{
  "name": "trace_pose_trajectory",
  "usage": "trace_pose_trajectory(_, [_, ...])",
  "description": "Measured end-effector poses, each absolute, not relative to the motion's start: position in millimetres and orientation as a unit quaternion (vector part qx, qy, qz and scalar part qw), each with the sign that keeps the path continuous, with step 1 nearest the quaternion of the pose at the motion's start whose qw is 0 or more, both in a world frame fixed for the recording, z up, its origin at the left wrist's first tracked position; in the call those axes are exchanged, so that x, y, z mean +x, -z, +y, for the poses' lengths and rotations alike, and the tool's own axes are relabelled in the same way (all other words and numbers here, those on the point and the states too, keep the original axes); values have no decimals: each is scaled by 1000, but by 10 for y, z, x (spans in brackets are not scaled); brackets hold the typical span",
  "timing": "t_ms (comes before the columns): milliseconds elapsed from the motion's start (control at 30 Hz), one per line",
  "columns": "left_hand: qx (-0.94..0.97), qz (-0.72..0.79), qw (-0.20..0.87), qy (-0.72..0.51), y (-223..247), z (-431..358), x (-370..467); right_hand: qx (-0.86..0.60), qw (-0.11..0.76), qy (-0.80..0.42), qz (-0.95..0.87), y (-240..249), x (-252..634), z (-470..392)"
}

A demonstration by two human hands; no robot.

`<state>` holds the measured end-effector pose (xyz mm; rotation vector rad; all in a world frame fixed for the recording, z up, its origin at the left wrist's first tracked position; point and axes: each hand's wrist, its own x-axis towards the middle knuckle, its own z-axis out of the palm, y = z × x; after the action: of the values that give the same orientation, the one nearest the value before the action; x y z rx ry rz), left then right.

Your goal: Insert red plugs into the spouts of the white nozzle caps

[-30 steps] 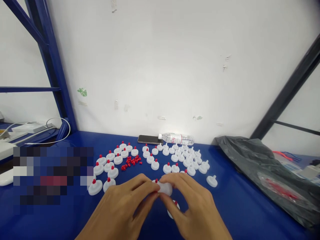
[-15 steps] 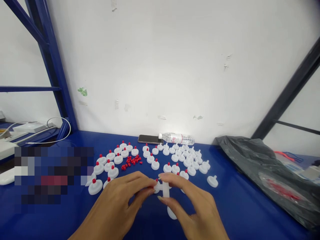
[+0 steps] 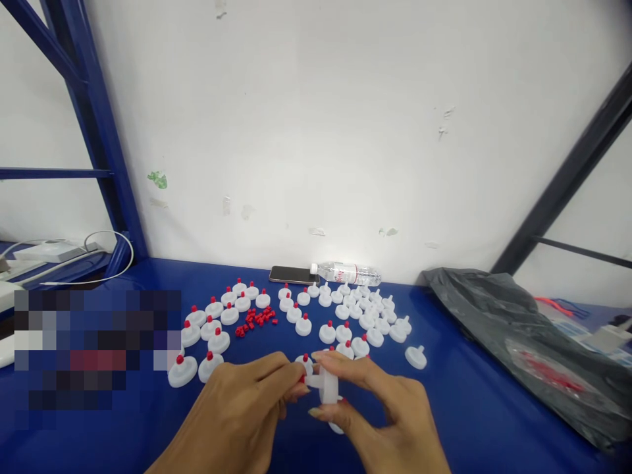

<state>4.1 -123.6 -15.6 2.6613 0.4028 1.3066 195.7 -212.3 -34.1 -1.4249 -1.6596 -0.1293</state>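
Observation:
My right hand [image 3: 378, 405] pinches a white disc-shaped piece [image 3: 328, 386] by its rim, between thumb and fingers. The disc stands on edge, its thin stem pointing left. My left hand [image 3: 251, 398] is closed on a small red cap [image 3: 302, 379] at the tip of that stem; the fingers partly hide it. Beyond the hands, loose red caps [image 3: 257, 319] lie in a pile on the blue table [image 3: 286, 349]. Several white discs with red caps [image 3: 230, 314] stand around the pile. Uncapped white discs [image 3: 368, 320] cluster to the right.
A phone [image 3: 293, 274] and a plastic bottle [image 3: 348, 273] lie by the wall. On the right is a dark plastic bag [image 3: 474, 322] with a clear packet of red pieces [image 3: 553, 374] on it. White devices and a cable [image 3: 131, 253] are at the left.
The red cap in my left hand has met the stem of the white disc. My hands have come closer together, and the disc has turned slightly. The view has shifted a little.

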Motion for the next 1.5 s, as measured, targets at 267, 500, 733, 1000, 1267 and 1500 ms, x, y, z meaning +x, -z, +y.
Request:
trace_pose_trajectory(267, [885,117,52,-448,190,-1239,54,-559,545,-132,-611,442,1867,-2053])
trace_pose_trajectory(500, [878,99,57,-464,165,-1226,72,-495,520,10,-696,421,1974,-2027])
trace_pose_trajectory(733, [867,62,112,-482,195,-1214,98,-454,564,22,-689,399,1902,-2037])
trace_pose_trajectory(1000, [885,156,81,-432,165,-1232,10,-492,564,-148,-646,433,1932,-2018])
trace_pose_trajectory(1267, [892,180,52,-411,80,-1395,104,-518,581,-166,-606,385,1903,-2065])
trace_pose_trajectory(1500, [879,161,88,-440,112,-1383,147,-478,606,-57,-633,441,1876,-2073])
